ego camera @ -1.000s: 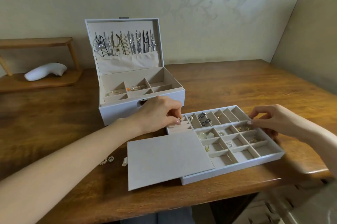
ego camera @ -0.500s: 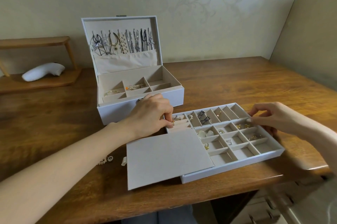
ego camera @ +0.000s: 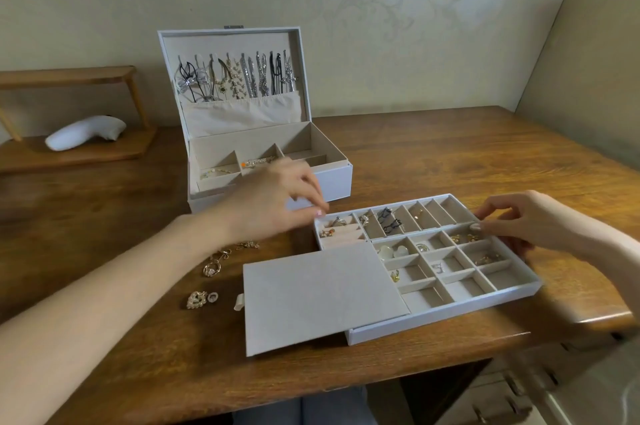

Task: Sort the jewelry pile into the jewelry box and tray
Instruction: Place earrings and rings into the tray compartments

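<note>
A white jewelry box stands open at the back of the table, with necklaces hanging in its lid and bracelets in its compartments. In front of it lies a divided tray holding earrings and rings; a grey lid lies across the tray's left part. The remaining jewelry pile is scattered on the table left of the lid. My left hand hovers blurred just left of the tray's ring slots, fingers loosely curled, with nothing visible in it. My right hand grips the tray's right rim.
At the far left, a low wooden shelf holds a white object. The wooden table ends at a front edge near me. A wall slants in on the right, and drawers sit below the table's right corner.
My left hand has pulled back to the left from the ring slots, uncovering the rings there and the loose jewelry on the table. My right hand stays on the tray rim.
</note>
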### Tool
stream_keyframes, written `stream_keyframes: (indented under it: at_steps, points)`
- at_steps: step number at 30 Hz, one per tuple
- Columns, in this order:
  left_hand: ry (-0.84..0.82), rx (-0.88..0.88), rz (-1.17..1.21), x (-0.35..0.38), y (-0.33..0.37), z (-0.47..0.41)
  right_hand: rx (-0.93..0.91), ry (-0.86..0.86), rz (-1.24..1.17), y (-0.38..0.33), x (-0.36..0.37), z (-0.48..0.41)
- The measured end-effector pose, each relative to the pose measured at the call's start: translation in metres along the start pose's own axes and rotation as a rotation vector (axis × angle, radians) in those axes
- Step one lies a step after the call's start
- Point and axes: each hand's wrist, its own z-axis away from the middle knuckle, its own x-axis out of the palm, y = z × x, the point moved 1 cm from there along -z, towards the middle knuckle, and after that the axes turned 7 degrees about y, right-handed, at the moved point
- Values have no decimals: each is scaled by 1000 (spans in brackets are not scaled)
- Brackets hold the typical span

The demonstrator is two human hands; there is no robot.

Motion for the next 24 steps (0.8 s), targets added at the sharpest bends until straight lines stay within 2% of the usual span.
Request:
stream_keyframes:
  at_steps: [3,5,10,15,20,24]
  points:
    - [183,-146,100,-33,-11,4,-102,270,135,-12,-6,-2]
    - [189,-204,41,-44,-20,14,-231,385,144,-35,-4,1]
    - [78,-337,-53,-46,-42,56,-487,154,56,-117,44,10]
    - [-43,-388,-236,-53,-51,80,-752,32,166,-197,114,6]
    - [-196,-462,-372,-62,-54,94,-868,-50,204,-245,149,4]
    - [-240,-509,-343,-61,-57,104,-909,-125,228,-259,161,4]
